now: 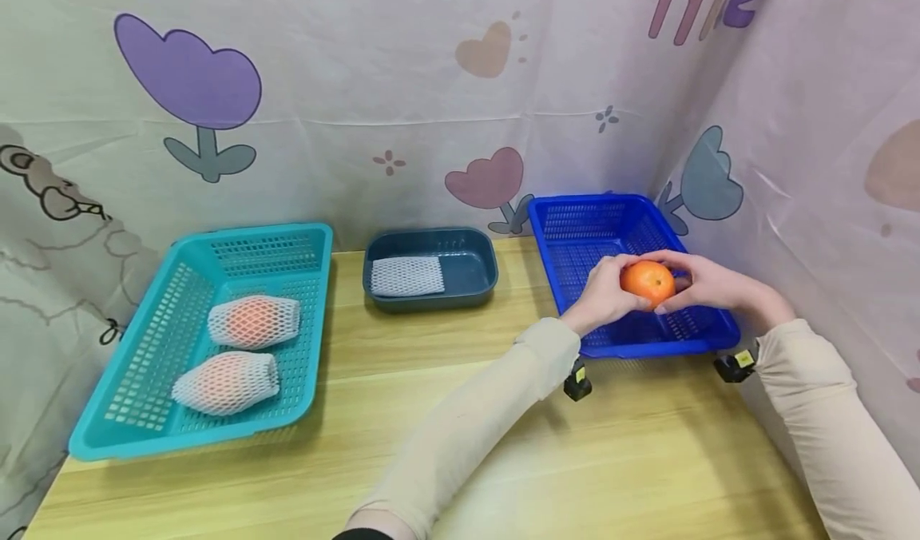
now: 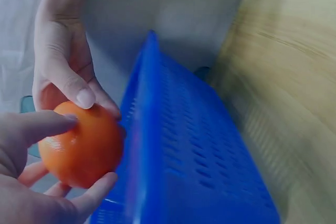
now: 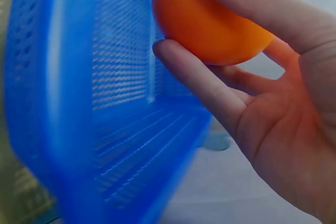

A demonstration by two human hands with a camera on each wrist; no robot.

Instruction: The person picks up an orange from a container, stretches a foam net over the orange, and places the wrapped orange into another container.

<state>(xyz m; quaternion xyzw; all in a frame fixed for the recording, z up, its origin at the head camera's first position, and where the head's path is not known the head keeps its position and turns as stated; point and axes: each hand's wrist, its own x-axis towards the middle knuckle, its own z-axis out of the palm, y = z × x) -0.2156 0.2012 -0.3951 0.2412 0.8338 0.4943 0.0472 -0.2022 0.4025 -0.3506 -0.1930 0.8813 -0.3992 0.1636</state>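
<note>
An orange is held between both hands over the blue basket. From its left side my left hand grips it, the thumb pressed on the skin and the other fingers curled beneath. My right hand holds the opposite side, its thumb lying on the fruit and its fingers bent around underneath, as the right wrist view shows. In that view the orange hides some of the fingertips.
A teal basket at the left holds two fruits in white foam nets. At the back middle, a dark blue-green tray contains a flat white foam net. A printed curtain hangs behind the wooden table.
</note>
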